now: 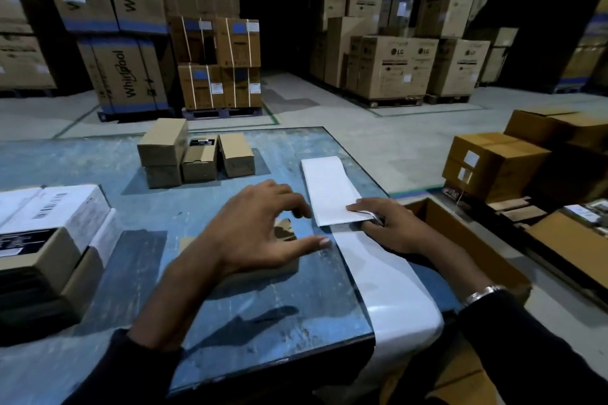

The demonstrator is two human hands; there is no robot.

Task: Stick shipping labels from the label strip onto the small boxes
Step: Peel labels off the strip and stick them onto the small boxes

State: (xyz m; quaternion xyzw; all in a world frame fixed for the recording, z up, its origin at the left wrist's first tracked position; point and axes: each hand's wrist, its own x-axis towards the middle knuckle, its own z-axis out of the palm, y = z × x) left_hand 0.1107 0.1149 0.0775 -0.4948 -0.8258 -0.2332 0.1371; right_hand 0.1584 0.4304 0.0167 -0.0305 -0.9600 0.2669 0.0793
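Note:
A white label strip [329, 187] lies along the right side of the blue table [250, 312] and hangs over its near edge. My right hand [391, 223] pinches the strip at a fold, index finger on top and the other fingers under it. My left hand [263, 237] hovers with fingers spread over a small brown box [285, 231], which it mostly hides; whether it touches the box is unclear. Several small cardboard boxes [197, 154] stand in a cluster at the table's far middle.
Stacked boxes, one wrapped in white with a barcode [52, 217], sit at the table's left. An open brown carton [460, 233] stands right of the table, with more cartons [493, 164] on the floor beyond. Pallets of large cartons [394, 66] fill the background.

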